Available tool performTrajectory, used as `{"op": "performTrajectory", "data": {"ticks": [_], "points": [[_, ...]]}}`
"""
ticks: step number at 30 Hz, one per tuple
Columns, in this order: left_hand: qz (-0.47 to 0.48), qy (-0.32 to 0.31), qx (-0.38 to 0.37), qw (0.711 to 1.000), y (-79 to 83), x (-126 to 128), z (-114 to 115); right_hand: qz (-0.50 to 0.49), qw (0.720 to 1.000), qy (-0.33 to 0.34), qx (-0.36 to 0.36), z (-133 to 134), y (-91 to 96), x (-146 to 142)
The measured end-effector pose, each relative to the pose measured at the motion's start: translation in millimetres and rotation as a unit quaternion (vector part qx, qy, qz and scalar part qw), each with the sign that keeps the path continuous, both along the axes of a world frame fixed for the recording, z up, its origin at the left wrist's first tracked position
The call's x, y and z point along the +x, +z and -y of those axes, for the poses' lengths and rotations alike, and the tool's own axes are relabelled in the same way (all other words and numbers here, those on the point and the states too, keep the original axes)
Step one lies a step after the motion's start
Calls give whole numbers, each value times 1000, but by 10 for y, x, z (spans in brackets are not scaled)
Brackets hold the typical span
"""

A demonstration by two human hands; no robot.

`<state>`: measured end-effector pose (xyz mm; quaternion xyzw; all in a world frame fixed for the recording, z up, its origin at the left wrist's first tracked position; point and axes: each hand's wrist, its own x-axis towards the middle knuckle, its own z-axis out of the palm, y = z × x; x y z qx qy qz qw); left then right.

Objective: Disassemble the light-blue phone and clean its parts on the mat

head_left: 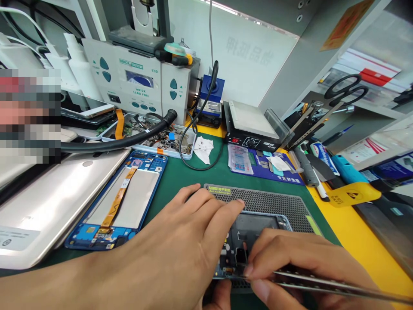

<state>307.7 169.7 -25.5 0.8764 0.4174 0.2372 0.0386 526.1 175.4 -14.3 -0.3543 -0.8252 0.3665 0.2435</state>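
Left hand [190, 241] spans opened phone [254, 224] at its 9 o'clock side; can't tell if clamped; phone lies on perforated mat [277, 198], 10 o'clock from right-hand grip, both hands over it; far edge runs 9-to-3, long axis and heading too hidden; right hand [300, 254] pinches tweezers [325, 282], pointing 9; tip gap unclear.

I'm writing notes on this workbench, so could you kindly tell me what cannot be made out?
In the head view:
- Opened phone: left part hidden by the left hand.
- Tweezers: rear end cut off by the picture's right edge; what the tips touch, too small to tell.
- Black hose: left stretch hidden by pixelation.
- Loose parts in the tray: too small to identify.
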Motion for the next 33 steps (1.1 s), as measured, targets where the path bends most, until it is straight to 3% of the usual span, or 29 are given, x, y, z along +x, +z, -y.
{"op": "performTrajectory", "data": {"ticks": [9,14,19,25,33], "points": [[9,-46,-10,999,-32,-59,-74,10,1000,-13,14,1,22,-4],[6,-27,-14,1000,-77,-58,-101,16,1000,-15,17,6,9,-9],[1,2,-14,1000,-4,-27,-6,29,999,-29,-19,8,58,-49],[6,-34,-41,999,71,-31,-12,45,998,-25,-28,20,90,-70],[11,-34,-61,997,50,-30,-34,42,999,-28,-21,9,73,-76]]}}
